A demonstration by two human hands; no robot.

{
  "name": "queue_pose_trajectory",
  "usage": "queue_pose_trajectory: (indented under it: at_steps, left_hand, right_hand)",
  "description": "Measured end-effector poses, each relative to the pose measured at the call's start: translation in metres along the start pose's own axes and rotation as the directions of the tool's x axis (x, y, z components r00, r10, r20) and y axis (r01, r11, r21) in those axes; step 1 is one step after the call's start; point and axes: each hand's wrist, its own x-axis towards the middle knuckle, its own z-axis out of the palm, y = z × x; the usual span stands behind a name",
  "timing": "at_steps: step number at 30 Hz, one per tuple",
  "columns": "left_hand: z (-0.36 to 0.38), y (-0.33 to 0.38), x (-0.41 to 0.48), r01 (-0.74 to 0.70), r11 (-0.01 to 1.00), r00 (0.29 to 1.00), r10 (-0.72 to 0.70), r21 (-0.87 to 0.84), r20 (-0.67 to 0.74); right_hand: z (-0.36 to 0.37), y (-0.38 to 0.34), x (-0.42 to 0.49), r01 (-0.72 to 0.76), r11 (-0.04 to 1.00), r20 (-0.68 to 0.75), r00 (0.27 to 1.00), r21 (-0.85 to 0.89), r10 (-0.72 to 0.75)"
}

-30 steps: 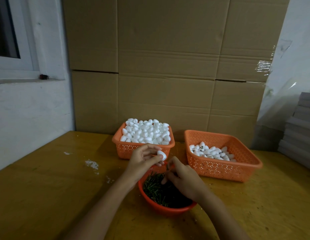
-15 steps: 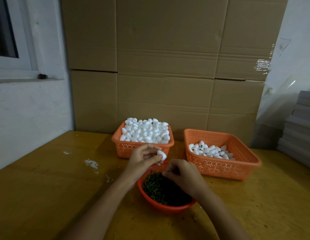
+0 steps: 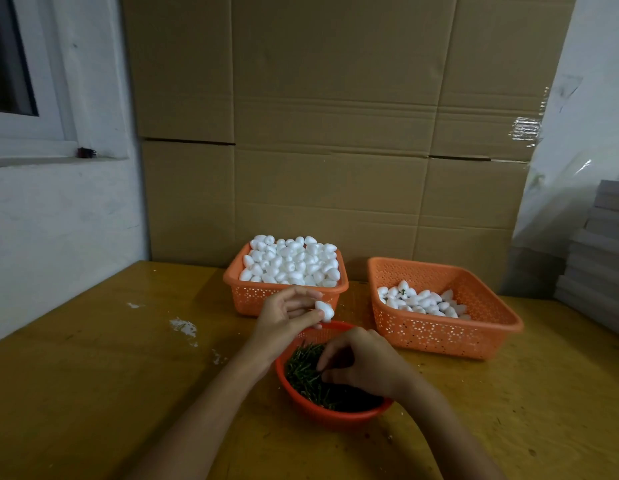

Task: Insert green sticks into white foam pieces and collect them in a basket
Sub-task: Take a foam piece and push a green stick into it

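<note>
A person's left hand (image 3: 283,318) pinches one white foam piece (image 3: 324,310) at its fingertips while the right hand (image 3: 363,367) curls its fingers among green sticks (image 3: 302,370) in a red bowl (image 3: 335,415), hold unclear, with a heaped foam basket (image 3: 283,299) just beyond the fingers and a barely filled collecting basket (image 3: 450,344) to their right, so most work likely remains.

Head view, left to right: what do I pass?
Window → white flecks on the table → heaped basket of foam pieces → part-filled basket → stack of grey boards. The bowl of green sticks overlaps the heaped basket, so left out.
</note>
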Motion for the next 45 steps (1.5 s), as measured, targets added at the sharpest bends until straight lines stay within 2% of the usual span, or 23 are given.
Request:
queue_pose_trajectory:
  at_steps: [8,15,18,21,25,36,40,45]
  left_hand:
    - [0.001,0.0,0.0,-0.004,1.0,1.0,0.004,0.004,0.01]
    - [0.0,0.001,0.0,-0.008,1.0,1.0,0.008,0.0,0.014]
    - [0.001,0.001,0.0,-0.011,1.0,1.0,0.011,0.003,0.011]
    - [0.001,0.001,0.0,-0.012,1.0,1.0,0.012,-0.001,0.012]
    - [0.0,0.001,-0.001,-0.017,1.0,1.0,0.017,0.001,0.012]
    - [0.0,-0.001,0.001,-0.016,1.0,1.0,0.017,-0.02,0.02]
    - [0.0,-0.002,0.001,-0.009,1.0,1.0,0.009,-0.014,0.024]
    - [-0.001,0.0,0.0,-0.005,1.0,1.0,0.005,-0.01,0.023]
  right_hand:
    - [-0.001,0.004,0.0,0.016,0.992,-0.091,0.996,0.124,-0.005]
    - [-0.004,0.005,0.001,-0.003,0.952,-0.119,0.992,0.305,0.041]
    - [-0.006,0.008,0.001,0.008,0.895,-0.156,0.985,0.447,0.069]
    - [-0.007,0.007,0.001,-0.018,0.795,-0.143,0.981,0.607,0.131]
    - [-0.006,0.007,0.0,-0.017,0.7,-0.15,0.973,0.714,0.177]
    - [-0.01,0.01,-0.003,0.063,0.581,-0.239,0.943,0.811,0.231]
    - [-0.011,0.011,-0.004,0.079,0.576,-0.265,0.932,0.814,0.247]
    - [-0.014,0.013,-0.006,0.052,0.459,-0.205,0.934,0.887,0.291]
